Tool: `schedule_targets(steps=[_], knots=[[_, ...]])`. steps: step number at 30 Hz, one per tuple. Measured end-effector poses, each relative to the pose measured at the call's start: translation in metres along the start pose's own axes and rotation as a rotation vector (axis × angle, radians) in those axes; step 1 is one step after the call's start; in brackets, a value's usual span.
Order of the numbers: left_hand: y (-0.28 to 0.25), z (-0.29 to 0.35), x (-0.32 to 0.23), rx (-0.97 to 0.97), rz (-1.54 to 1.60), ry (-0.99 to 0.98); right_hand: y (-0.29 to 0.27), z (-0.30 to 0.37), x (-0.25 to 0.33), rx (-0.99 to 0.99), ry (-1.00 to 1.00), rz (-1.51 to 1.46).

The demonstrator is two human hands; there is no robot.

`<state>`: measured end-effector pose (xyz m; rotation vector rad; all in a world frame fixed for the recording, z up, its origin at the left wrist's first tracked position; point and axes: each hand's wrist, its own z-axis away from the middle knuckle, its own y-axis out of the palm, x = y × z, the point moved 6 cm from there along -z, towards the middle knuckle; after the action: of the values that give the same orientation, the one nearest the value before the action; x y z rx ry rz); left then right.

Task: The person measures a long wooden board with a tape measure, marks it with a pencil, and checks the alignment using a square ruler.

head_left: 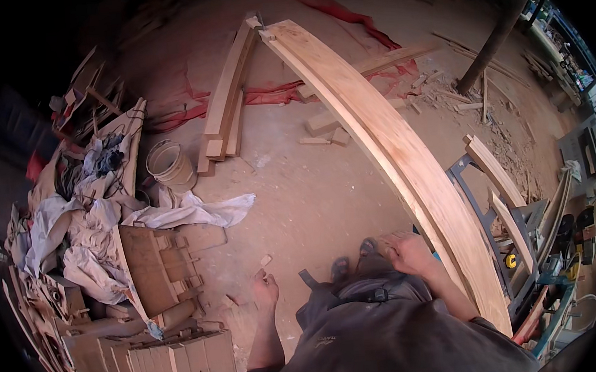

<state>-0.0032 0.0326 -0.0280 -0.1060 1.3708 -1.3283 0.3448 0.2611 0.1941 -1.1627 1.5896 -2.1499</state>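
My left hand hangs low over the floor, its fingers loosely bent and a little apart, with nothing visible in it. Just beyond its fingertips is a small wood block. My right hand is in front of my body, fingers curled in; whatever they may hold is hidden. Close to its right runs a long, pale wooden plank with a stepped edge, reaching from beside my right arm to the far middle. Its far end is near the top of a stack of long timbers.
At left lie a heap of cloths and sacks, a bucket and stacked boards. On the right stand a dark metal frame, a yellow tape measure and a post. Red sheeting lies farther off.
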Motion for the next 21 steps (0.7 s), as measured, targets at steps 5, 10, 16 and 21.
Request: schedule_targets(steps=[5,10,16,21], knots=[[0.035,0.003,-0.007,0.132,0.153,-0.042,0.02,-0.079,-0.001,0.062,0.002,-0.067],[0.084,-0.047,-0.009,0.481,0.343,-0.047,0.019,-0.142,-0.044,0.01,-0.006,-0.139],[0.016,-0.166,-0.034,0.197,-0.004,-0.156,-0.033,-0.249,-0.067,-0.189,-0.106,-0.132],[-0.013,-0.237,-0.029,0.086,0.122,-0.251,-0.198,-0.309,-0.044,-0.778,-0.225,-0.113]])
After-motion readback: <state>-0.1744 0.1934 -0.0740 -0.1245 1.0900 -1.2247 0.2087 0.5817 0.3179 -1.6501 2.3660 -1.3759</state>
